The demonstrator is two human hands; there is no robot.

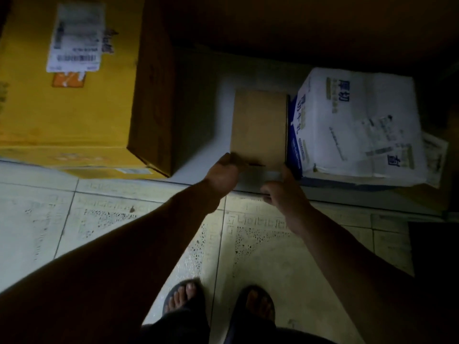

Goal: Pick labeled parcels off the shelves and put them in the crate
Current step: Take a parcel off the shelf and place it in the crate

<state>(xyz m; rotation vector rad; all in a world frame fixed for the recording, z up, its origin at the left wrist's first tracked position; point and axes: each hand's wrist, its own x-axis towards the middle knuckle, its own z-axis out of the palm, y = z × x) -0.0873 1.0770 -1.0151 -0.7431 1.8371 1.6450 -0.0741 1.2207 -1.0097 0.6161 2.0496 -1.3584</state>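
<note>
While left hand [223, 171] and right hand [279, 192] hold brown parcel [259, 125], both grips curled

I was looking into what seemed a parcel storeroom or courier pickup point, dimly lit. A low white shelf [221, 115] sat almost at the level of a worn, speckled tiled floor [124, 219]. Sealed cartons stood on it side by side: a large yellow carton [74, 115] with a white barcode shipping label [77, 38], a plain brown box [259, 125], and a white printed carton [347, 100] with its own courier label [377, 135]. The person stood there in open sandals [171, 294], so it looked an informal, small-scale place.
</note>
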